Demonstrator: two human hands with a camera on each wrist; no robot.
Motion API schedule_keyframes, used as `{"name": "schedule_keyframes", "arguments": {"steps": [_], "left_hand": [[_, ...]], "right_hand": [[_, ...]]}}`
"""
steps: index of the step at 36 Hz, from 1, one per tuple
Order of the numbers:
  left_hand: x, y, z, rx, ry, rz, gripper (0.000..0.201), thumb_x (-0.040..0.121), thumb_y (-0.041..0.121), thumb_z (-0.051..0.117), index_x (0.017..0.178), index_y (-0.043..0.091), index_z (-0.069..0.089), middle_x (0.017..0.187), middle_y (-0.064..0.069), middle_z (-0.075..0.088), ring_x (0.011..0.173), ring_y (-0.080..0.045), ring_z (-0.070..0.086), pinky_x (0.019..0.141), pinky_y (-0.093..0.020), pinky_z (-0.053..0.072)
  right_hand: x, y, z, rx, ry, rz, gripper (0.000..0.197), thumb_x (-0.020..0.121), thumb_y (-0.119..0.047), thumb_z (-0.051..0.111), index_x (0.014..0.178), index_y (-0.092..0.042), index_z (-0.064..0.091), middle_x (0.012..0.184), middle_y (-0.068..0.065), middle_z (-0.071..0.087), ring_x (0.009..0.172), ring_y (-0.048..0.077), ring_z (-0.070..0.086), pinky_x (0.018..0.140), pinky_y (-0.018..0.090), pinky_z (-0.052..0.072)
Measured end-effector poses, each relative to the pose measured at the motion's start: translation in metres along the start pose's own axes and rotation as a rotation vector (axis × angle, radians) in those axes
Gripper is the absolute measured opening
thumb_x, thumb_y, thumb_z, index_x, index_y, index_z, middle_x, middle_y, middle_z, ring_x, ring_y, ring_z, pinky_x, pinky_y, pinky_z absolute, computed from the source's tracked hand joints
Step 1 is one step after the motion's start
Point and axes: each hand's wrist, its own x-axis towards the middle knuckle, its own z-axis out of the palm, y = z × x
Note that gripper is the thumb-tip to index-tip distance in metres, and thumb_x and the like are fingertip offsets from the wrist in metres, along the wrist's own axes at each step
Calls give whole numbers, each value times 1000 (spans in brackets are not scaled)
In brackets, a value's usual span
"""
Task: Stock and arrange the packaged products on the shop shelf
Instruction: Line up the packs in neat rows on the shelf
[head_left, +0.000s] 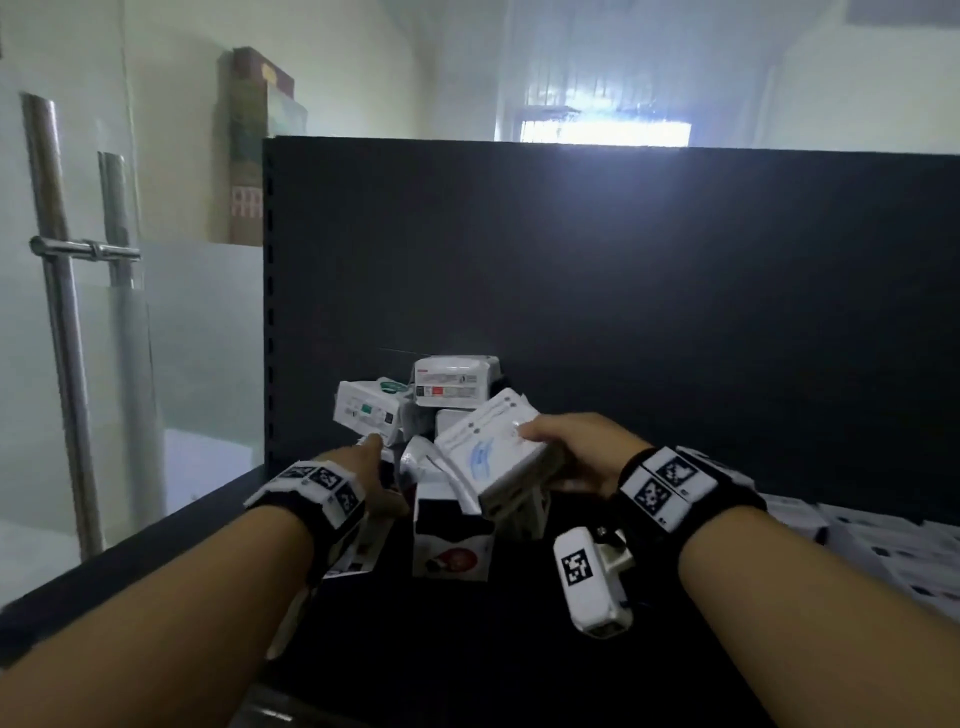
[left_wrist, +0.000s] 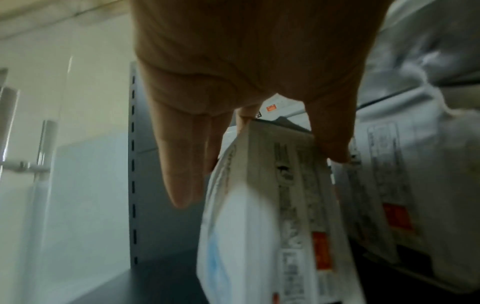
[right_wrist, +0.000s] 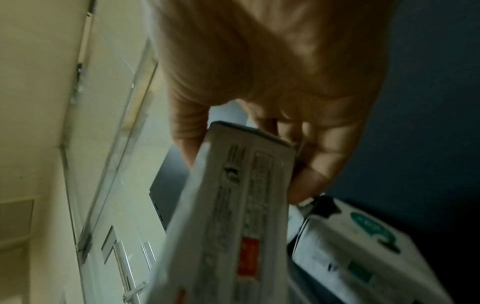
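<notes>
A loose pile of white packets lies at the middle of the dark shelf. My right hand grips one white packet with blue print, tilted above the pile. In the right wrist view my right hand has thumb and fingers on either side of that packet, which bears a red label. My left hand reaches into the pile's left side. The left wrist view shows my left hand pinching a white packet between thumb and fingers.
More white packets lie in flat rows at the shelf's right. A green-labelled packet sits just under my right hand. The shelf's black back panel rises behind. A glass door with steel handles stands left.
</notes>
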Motion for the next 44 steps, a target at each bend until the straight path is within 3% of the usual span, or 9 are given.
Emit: {"name": "schedule_keyframes", "arguments": {"steps": [4,8,12,19,23,29,35,41,44], "left_hand": [[8,0,3,-35,25,-60,92,59,66,69,125,15,28,108,-5,60,92,-26,61,69,-29,43],[13,-3,7,-188,71,-176,100,65,55,73,138,14,18,115,-10,58,105,-30,60,74,-31,44],[4,-12,4,-321,179,-281,83,68,48,73,126,8,29,122,-20,55,109,-38,56,84,-38,47],[-38,-29,-24,-586,562,-359,65,71,52,70,105,6,39,104,-26,57,88,-42,58,78,-46,49],[-61,-1,-71,-657,548,-204,72,70,56,69,112,1,48,110,-28,58,92,-44,59,80,-48,51],[-98,103,-77,-832,398,83,41,78,31,66,112,16,51,100,-12,58,88,-32,61,71,-46,57],[-116,175,-24,-957,137,89,6,74,18,63,76,13,59,71,-12,57,68,-29,59,67,-44,54],[-108,210,22,-1011,-74,-55,9,81,10,62,87,3,63,88,-17,60,72,-28,56,64,-30,48],[-107,219,39,-1001,-93,-83,23,85,10,60,105,-2,63,110,-20,62,100,-33,60,87,-37,50]], "right_hand": [[-21,1,-36,-125,-6,-109,72,74,-10,77,139,-12,47,126,8,62,107,22,64,90,36,54],[-49,8,-63,-276,9,-177,85,75,-9,77,147,-17,35,142,-1,49,113,11,56,65,10,50],[-75,15,-84,-556,69,-219,80,71,-15,80,142,-17,43,134,0,53,118,17,55,101,35,47],[-108,39,-109,-880,41,-129,74,70,-29,82,135,-20,46,128,0,52,111,18,55,95,32,49],[-111,47,-115,-856,77,-91,67,72,-31,80,130,-17,50,123,2,57,105,19,59,88,34,53],[-114,56,-128,-413,260,-59,42,80,-29,72,114,-8,58,109,11,61,94,28,64,75,38,56],[-126,65,-161,409,297,-5,32,85,-32,66,112,-15,63,117,12,63,105,28,62,83,45,57],[-137,89,-182,853,151,75,54,79,-31,66,129,-12,59,134,14,55,118,32,56,72,45,55],[-144,103,-185,886,104,76,59,77,-32,67,130,-8,58,135,18,54,121,32,55,72,44,55]]}}
